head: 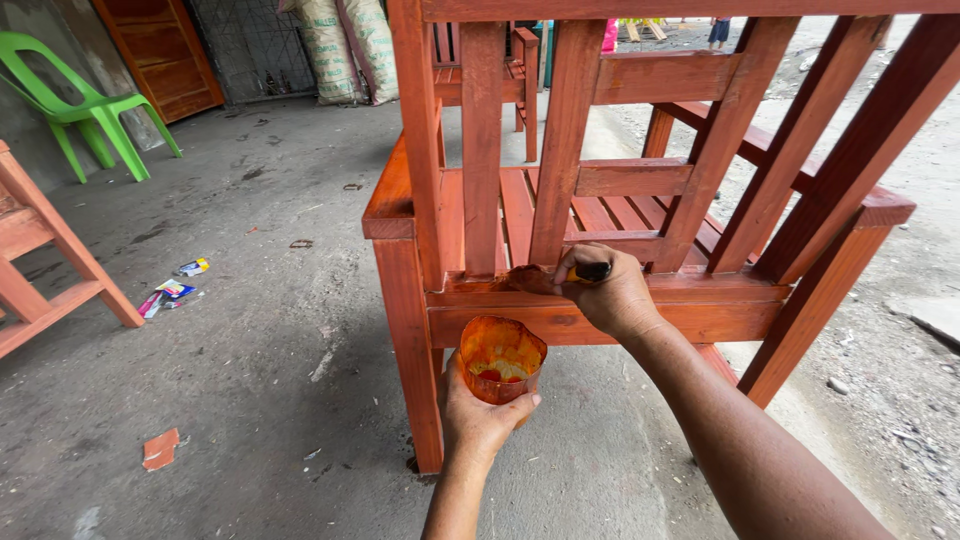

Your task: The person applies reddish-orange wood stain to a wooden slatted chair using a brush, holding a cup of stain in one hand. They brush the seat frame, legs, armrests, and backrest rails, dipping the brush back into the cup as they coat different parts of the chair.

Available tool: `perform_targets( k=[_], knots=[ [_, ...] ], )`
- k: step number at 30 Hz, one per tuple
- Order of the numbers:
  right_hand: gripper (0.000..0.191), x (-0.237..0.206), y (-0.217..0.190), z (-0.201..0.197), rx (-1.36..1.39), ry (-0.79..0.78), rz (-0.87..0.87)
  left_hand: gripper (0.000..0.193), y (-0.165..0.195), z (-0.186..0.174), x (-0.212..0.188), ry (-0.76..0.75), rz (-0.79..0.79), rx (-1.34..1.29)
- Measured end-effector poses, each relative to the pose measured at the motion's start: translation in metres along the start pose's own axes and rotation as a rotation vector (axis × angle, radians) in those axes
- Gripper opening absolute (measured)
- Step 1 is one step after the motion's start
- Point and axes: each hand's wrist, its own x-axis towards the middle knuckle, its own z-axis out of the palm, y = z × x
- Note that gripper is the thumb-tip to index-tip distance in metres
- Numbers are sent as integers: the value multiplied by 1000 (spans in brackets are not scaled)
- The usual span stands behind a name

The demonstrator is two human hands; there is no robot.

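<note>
Left hand (480,415) grips a stain cup (501,358) (orange), right hand (610,292) clasping a brush (545,277) just above.

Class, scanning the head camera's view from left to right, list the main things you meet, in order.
Green plastic chair → litter wrappers on the floor → left hand holding an orange-stained cup → right hand gripping a brush on the red-brown wooden bench.

Open-sided furniture workshop, judging by the freshly stained red-brown wooden bench (640,190), more stained frames (40,260) at the left, rough concrete floor (260,330) littered with scraps, stacked sacks (345,45) and a green plastic chair (85,105) by the wall.
</note>
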Motion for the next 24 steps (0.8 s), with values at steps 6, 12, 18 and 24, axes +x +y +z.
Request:
perform_targets(
  k=[6, 12, 18, 24],
  knots=[
    [17, -9, 15, -19, -73, -3, 21, 107, 6, 14, -2, -45, -77, 84],
    [17, -13, 20, -29, -70, -12, 65, 105, 12, 23, -5, -60, -65, 127],
    [17, -20, 33, -49, -110, 6, 64, 109, 16, 25, -8, -62, -78, 184],
    [15, -32, 53, -79, -171, 7, 129, 113, 25, 29, -9, -78, -91, 217]
  ],
)
